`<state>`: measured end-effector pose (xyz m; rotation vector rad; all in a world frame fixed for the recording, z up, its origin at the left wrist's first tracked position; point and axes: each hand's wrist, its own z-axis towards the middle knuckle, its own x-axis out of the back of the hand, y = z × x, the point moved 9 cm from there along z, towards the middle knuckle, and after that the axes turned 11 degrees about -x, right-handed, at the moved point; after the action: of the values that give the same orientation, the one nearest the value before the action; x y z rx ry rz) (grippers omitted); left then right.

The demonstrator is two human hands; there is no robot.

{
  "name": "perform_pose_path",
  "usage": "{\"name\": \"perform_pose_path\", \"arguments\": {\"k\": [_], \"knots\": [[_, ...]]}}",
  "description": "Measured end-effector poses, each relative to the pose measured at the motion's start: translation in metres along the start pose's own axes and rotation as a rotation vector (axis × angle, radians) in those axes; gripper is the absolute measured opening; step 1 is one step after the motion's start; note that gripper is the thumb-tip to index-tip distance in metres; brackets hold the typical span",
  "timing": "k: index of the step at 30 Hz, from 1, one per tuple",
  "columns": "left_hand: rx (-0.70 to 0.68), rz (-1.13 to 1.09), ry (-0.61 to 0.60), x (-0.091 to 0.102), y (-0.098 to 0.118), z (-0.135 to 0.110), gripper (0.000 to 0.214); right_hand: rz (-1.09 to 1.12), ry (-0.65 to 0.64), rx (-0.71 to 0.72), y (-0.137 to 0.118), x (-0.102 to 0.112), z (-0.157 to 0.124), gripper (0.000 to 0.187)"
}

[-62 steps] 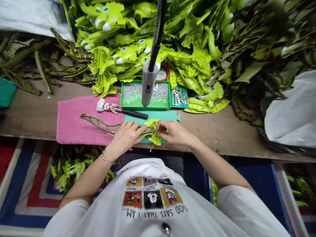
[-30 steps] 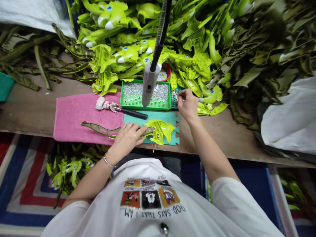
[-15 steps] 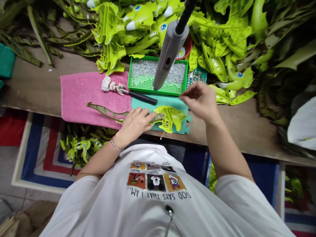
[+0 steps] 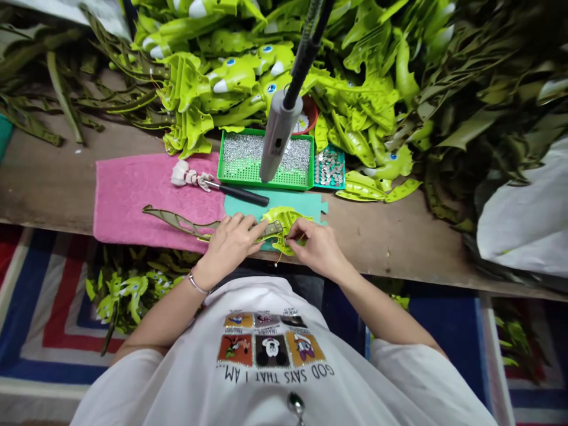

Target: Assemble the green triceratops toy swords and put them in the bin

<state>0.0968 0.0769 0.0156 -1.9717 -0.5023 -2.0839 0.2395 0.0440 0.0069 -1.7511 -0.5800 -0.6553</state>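
My left hand (image 4: 235, 238) lies over a plastic toy piece, its fingers holding it down. The piece has a long olive strip (image 4: 177, 223) running left and a lime-green hollow shell (image 4: 280, 216) on the right. My right hand (image 4: 320, 245) pinches close over the shell's right part; what sits between its fingertips is too small to make out. A thin wire with a small bead hangs from the shell's near edge. Beneath lie a pink towel (image 4: 128, 198) and a teal foam mat (image 4: 239, 206). Across these rests a black-handled tool (image 4: 246, 194) with a cloth-wrapped head.
An electric screwdriver (image 4: 276, 139) hangs in front of a green basket (image 4: 264, 184) of silver screws. Beside it stands a blue tray (image 4: 329, 167) of small metal discs. Lime-green toy parts (image 4: 235, 74) and olive strips (image 4: 457, 112) are heaped behind; a white sheet (image 4: 528, 207) lies right.
My right hand has come down and left from beside the screw basket to the green shell. My left hand stays on the toy piece. The camera view has shifted slightly.
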Motion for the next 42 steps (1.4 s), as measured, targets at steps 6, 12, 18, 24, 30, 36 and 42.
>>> {"name": "perform_pose_path", "arguments": {"k": [6,12,18,24,30,36,42], "knots": [[0.000,-0.047,0.084,-0.012,-0.004,-0.004,0.043,0.016,0.386,0.025,0.031,0.061,0.036,0.012],[0.000,-0.063,0.129,-0.016,-0.004,-0.006,0.040,-0.195,0.617,-0.056,0.080,0.092,0.104,0.021],[-0.006,-0.068,0.155,-0.014,-0.004,-0.006,0.040,-0.331,0.558,-0.096,0.082,0.083,0.124,0.019],[0.005,-0.085,0.142,-0.015,-0.005,-0.005,0.040,-0.062,0.548,-0.087,0.100,0.102,0.103,0.025],[0.014,-0.109,0.122,-0.019,-0.007,-0.004,0.039,-0.224,0.508,-0.004,0.102,0.092,0.079,0.015],[0.032,-0.118,0.081,-0.023,-0.006,-0.004,0.038,-0.380,0.523,0.001,0.109,0.078,0.075,0.004],[0.048,-0.139,0.033,-0.025,-0.005,-0.003,0.039,-0.257,0.593,0.005,0.075,0.071,0.033,0.007]]}}
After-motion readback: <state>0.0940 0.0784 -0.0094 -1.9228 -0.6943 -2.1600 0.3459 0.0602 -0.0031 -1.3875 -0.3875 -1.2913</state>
